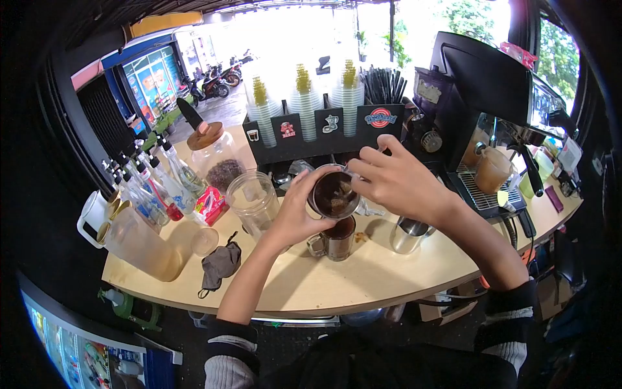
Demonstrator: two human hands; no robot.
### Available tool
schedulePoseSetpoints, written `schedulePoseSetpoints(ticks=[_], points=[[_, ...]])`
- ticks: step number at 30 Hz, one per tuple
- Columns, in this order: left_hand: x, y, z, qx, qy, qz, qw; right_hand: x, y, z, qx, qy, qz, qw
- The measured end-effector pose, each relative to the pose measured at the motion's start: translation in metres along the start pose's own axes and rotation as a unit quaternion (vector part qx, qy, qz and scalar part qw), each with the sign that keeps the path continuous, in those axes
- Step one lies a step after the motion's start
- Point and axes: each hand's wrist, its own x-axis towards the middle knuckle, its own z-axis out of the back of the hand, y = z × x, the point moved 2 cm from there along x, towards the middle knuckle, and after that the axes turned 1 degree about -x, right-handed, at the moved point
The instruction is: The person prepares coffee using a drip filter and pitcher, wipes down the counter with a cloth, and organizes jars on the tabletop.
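My left hand (293, 217) is wrapped round a clear cup (336, 215), which tips so that its mouth faces me. Dark brown contents with lighter lumps show inside it. At the cup's right rim my right hand (398, 178) is closed, its fingers curled in a pinch; whatever they grip is hidden. Just below the cup stands a glass mug (339, 245) with a dark brown drink, its handle to the left. A shiny metal pitcher (408, 236) is to the right, under my right forearm. Brown spots mark the tabletop between mug and pitcher.
A clear jar (249, 201), a dark cloth mask (220, 266), a plastic jug (139, 243) and several pump bottles (152, 188) stand or lie left. Behind is a black holder (298, 152) with stacked cups and straws. An espresso machine (483, 84) stands right.
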Motion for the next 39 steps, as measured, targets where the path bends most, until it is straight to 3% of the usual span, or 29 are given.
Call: schedulePoseSetpoints(ticks=[5, 10, 13, 20, 22, 25, 35, 37, 39], points=[[-0.002, -0.001, -0.006, 0.035, -0.018, -0.014, 0.999, -0.002, 0.013, -0.008, 0.039, 0.031, -0.002, 0.999], [-0.005, 0.004, -0.018, 0.048, -0.073, -0.003, 0.996, -0.005, 0.021, -0.019, 0.091, -0.033, -0.121, 0.988], [-0.006, 0.005, -0.021, 0.003, -0.105, 0.057, 0.993, -0.007, 0.018, -0.016, 0.125, -0.025, -0.182, 0.975], [0.001, -0.011, -0.019, 0.017, -0.140, 0.057, 0.988, -0.002, 0.016, -0.013, 0.146, -0.040, -0.236, 0.960], [0.003, -0.015, -0.017, 0.007, -0.145, 0.049, 0.988, 0.000, 0.015, -0.008, 0.227, 0.047, -0.304, 0.924], [0.004, -0.017, -0.012, 0.006, -0.119, 0.078, 0.990, 0.006, 0.009, -0.004, 0.239, 0.089, -0.329, 0.909], [0.003, -0.005, -0.004, -0.030, -0.125, 0.093, 0.987, 0.016, 0.008, -0.012, 0.281, 0.068, -0.324, 0.901], [0.003, -0.008, 0.000, -0.039, -0.127, 0.102, 0.986, 0.020, 0.007, -0.007, 0.312, 0.137, -0.299, 0.891], [0.002, -0.010, 0.001, -0.017, -0.083, 0.117, 0.990, 0.020, 0.004, -0.008, 0.288, 0.116, -0.300, 0.902]])
